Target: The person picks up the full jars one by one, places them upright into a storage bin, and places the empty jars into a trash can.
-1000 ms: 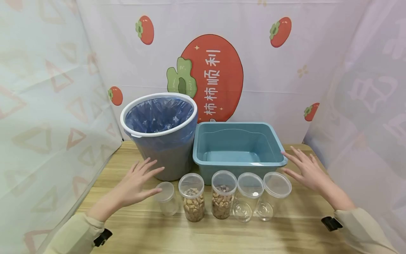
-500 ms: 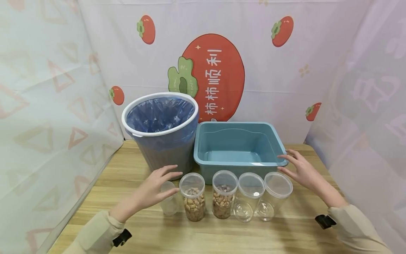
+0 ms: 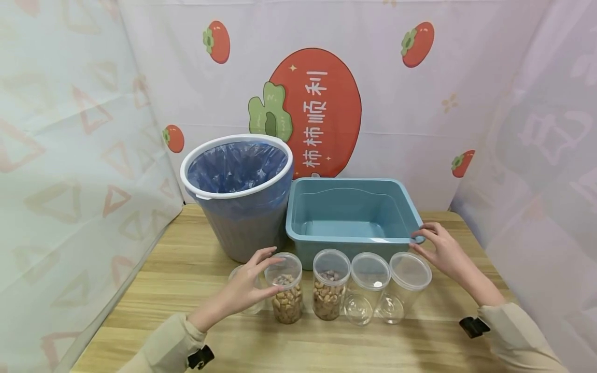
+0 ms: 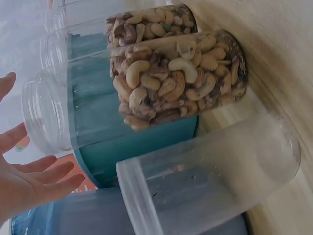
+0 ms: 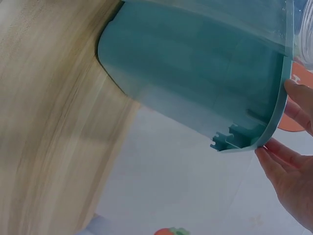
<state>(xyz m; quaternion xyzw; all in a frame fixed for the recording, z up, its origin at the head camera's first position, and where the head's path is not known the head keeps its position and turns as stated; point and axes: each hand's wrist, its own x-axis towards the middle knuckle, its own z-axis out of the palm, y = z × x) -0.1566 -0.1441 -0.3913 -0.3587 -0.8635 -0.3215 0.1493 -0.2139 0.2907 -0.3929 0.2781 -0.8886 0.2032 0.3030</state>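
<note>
My left hand (image 3: 249,285) reaches with spread fingers around the lidded top of a clear jar of cashews (image 3: 286,303). In the left wrist view a gap shows between those fingers and the jar's lid (image 4: 46,112). An empty clear jar (image 4: 210,176) stands beside it, partly hidden behind the hand in the head view. At the right front corner of a blue plastic tub (image 3: 350,241), my right hand (image 3: 440,252) pinches the rim between thumb and fingers. The right wrist view shows fingertips on both sides of that rim (image 5: 281,105).
A second jar of cashews (image 3: 327,300) and two empty lidded jars, one (image 3: 366,295) beside the other (image 3: 401,290), line the tub's front. Left of the tub stands a bin (image 3: 238,228) with a blue liner. Printed cloth (image 3: 396,119) encloses the wooden table (image 3: 298,347).
My left hand has moved right, past the empty jar to the left cashew jar. My right hand has shifted slightly left and its fingers have closed onto the tub's corner rim.
</note>
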